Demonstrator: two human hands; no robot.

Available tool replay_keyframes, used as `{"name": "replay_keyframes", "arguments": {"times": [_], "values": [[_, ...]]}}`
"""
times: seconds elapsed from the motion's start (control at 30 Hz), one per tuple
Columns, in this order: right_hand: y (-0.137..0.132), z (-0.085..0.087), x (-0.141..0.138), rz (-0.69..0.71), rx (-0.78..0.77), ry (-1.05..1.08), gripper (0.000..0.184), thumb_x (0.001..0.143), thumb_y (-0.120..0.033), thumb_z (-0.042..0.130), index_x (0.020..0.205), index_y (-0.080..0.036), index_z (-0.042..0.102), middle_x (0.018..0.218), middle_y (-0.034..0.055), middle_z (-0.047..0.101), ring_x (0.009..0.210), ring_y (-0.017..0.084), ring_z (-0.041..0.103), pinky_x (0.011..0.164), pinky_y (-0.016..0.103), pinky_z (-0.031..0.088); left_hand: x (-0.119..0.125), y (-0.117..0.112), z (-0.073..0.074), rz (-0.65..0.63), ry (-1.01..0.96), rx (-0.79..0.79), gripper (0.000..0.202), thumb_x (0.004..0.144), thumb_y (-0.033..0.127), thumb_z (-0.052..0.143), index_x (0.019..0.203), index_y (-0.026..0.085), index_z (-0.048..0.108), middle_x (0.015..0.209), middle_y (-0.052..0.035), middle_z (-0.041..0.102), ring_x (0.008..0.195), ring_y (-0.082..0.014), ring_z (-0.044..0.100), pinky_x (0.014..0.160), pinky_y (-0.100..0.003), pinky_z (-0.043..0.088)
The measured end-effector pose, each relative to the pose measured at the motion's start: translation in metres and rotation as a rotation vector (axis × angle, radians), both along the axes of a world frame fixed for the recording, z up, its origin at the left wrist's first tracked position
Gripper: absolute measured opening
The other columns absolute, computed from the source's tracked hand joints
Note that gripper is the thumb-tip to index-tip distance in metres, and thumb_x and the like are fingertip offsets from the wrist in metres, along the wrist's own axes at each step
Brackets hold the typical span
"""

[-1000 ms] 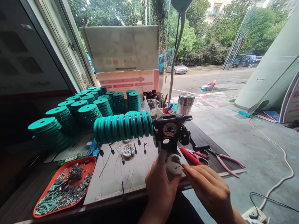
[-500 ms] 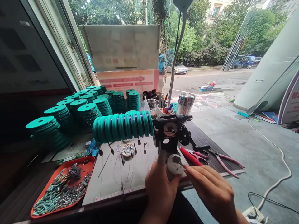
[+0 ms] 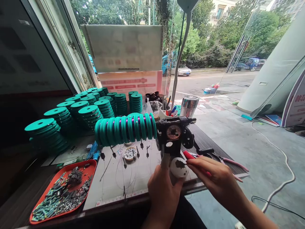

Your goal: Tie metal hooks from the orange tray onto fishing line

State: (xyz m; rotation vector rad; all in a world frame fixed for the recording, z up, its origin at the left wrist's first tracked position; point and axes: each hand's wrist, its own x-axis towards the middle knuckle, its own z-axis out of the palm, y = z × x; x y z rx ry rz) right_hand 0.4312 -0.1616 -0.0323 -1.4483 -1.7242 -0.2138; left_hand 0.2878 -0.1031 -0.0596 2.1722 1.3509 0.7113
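My left hand point(image 3: 164, 190) is closed around a small white round dish point(image 3: 179, 167) with a dark heap of tiny parts in it, held just below the black winding machine point(image 3: 173, 135). Over the dish's right edge, my right hand point(image 3: 212, 176) pinches its fingertips together; what it holds is too small to make out. A row of green spools point(image 3: 125, 128) wound with purple line sits on the machine's shaft, with thin lines and small sinkers hanging from it.
Stacks of green spools point(image 3: 71, 119) fill the back left. A red tray point(image 3: 63, 190) of small metal parts lies at front left. Red-handled scissors and pink pliers point(image 3: 228, 162) lie right of the machine. A steel cup point(image 3: 189, 106) and pen pot stand behind.
My right hand has risen and moved up over the dish's right edge, covering part of the red scissors. The left hand and dish have barely moved.
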Motion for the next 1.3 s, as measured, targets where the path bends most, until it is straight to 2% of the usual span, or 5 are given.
{"name": "replay_keyframes", "arguments": {"times": [0.17,0.33,0.53,0.83,1.3], "values": [[0.010,0.013,0.001,0.022,-0.068,-0.125,0.024,0.092,-0.026,0.043,0.084,-0.019,0.064,0.069,0.0042,0.065,0.059,0.016,0.062,0.054,0.024,0.049,0.001,0.000,0.002,0.003,0.019,-0.022,0.059,0.069,0.026,0.067,0.124,0.028,0.047,0.083,-0.0006,0.064,0.076,-0.0214,0.061,0.066,-0.031,0.043],[0.008,0.011,0.000,0.018,-0.075,-0.254,0.029,0.094,-0.022,0.037,0.079,-0.018,0.062,0.068,0.0044,0.063,0.056,0.014,0.059,0.054,0.024,0.045,0.001,0.000,0.002,-0.005,-0.001,-0.023,0.062,0.069,0.024,0.066,0.127,0.028,0.043,0.085,-0.0009,0.065,0.078,-0.0219,0.062,0.068,-0.032,0.043],[0.003,0.009,0.000,0.040,-0.009,-0.387,0.022,0.092,-0.015,0.038,0.083,-0.016,0.058,0.070,0.0060,0.063,0.059,0.015,0.056,0.056,0.027,0.044,0.001,0.000,-0.004,-0.007,0.023,-0.016,0.065,0.069,0.024,0.066,0.129,0.026,0.041,0.087,-0.0031,0.066,0.081,-0.0234,0.062,0.068,-0.033,0.044],[0.000,0.011,-0.001,0.051,-0.027,-0.421,0.029,0.092,-0.009,0.034,0.081,-0.016,0.060,0.071,0.0061,0.066,0.059,0.015,0.060,0.057,0.027,0.044,0.001,0.001,-0.009,-0.004,-0.028,0.029,0.068,0.068,0.024,0.069,0.129,0.024,0.041,0.086,-0.0015,0.067,0.080,-0.0219,0.061,0.066,-0.031,0.044],[-0.001,0.017,0.001,0.068,-0.008,-0.447,0.027,0.092,-0.008,0.032,0.086,-0.016,0.057,0.074,0.0062,0.069,0.064,0.017,0.065,0.058,0.028,0.047,0.001,0.001,-0.013,-0.009,-0.020,0.087,0.065,0.068,0.027,0.070,0.127,0.022,0.044,0.082,-0.0021,0.067,0.075,-0.0219,0.062,0.063,-0.030,0.043]]}}
